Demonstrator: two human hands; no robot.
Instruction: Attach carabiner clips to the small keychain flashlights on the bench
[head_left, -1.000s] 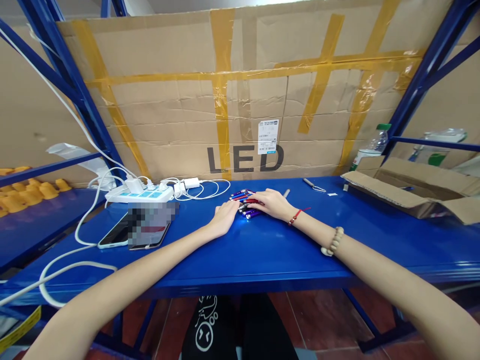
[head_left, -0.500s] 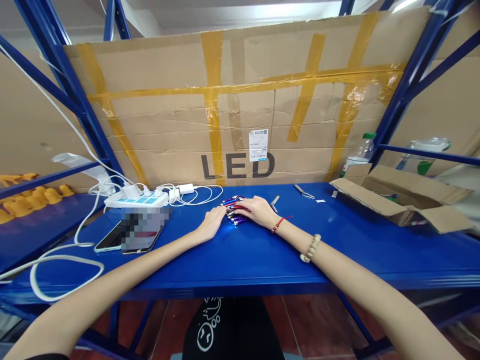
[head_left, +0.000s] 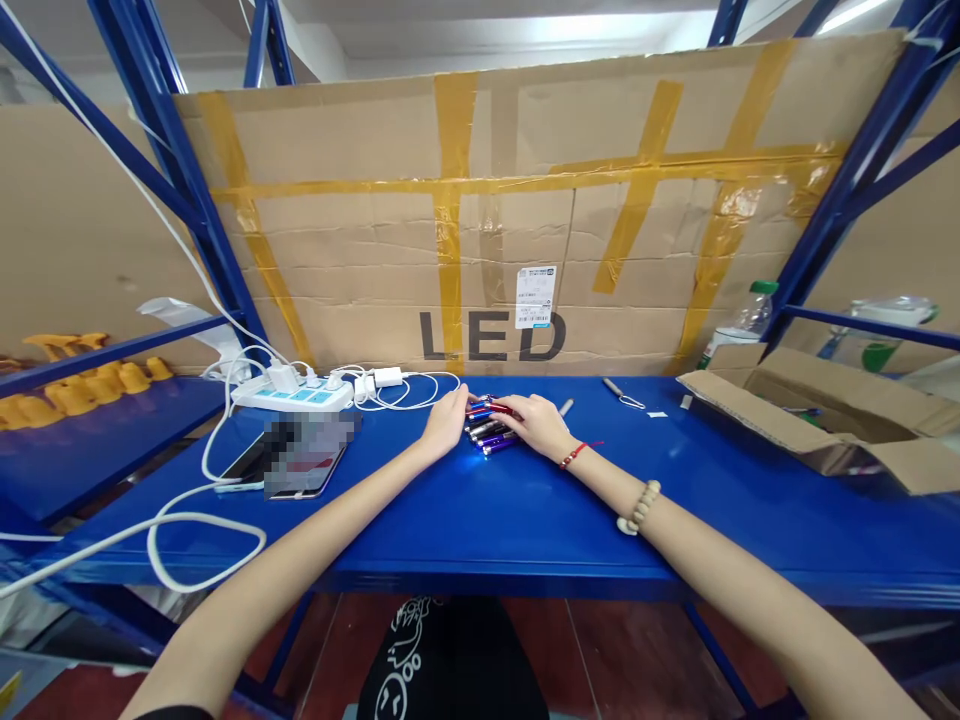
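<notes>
The slim, pen-shaped tubes (head_left: 489, 432) lie bunched on the table (head_left: 465, 530), in the middle of the scene and between your hands. Your left hand (head_left: 445, 422) has its grip released: it stands on edge with the fingers straight, just beside the bundle's left ends. Your right hand (head_left: 537, 424) curves over the right ends, fingers on the red tube; you cannot tell from here whether that grip is clenched or merely resting.

Expect each tube to be light and stiff, probably metal. The glossy, round bodies should slide and roll over one another, so hold the bunch across its middle, with the ends squared between your palms. They look sturdy enough, though a hard knock might harm the lit tip that throws a blue glow near you.

The tubes are smooth cylinders in shiny blue, red, purple and dark finishes. Under them, the table is slick blue painted stuff, likely metal. At the far side stands a creased cardboard sheet (head_left: 360, 270) with glossy amber tape; to the right, an open carton (head_left: 739, 412) has stiff, splayed flaps. A grey rod (head_left: 613, 387) with a loop lies farther right.
</notes>
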